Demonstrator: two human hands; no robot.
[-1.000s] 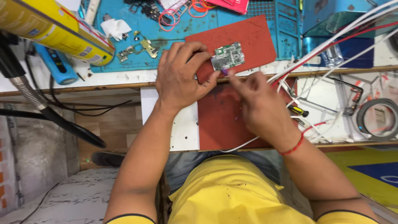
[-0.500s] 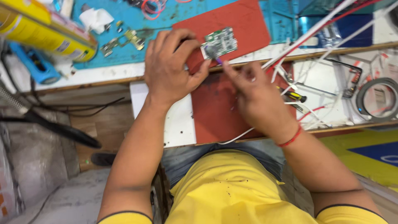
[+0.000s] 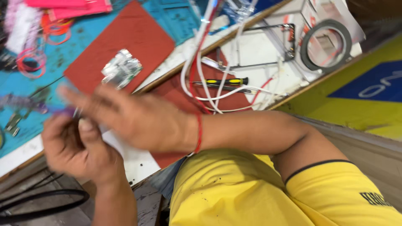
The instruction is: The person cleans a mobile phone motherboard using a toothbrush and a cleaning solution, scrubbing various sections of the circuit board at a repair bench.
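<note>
The right hand (image 3: 138,119), blurred, reaches across with fingers extended, pinching a small purple-tipped tool (image 3: 67,111) as far as can be told. The left hand (image 3: 75,148), just below it, is curled, its contents unclear. Above them a small circuit board (image 3: 121,69) lies on a red mat (image 3: 138,33) on the desk (image 3: 25,152); a yellow-handled screwdriver (image 3: 228,82) lies farther right.
</note>
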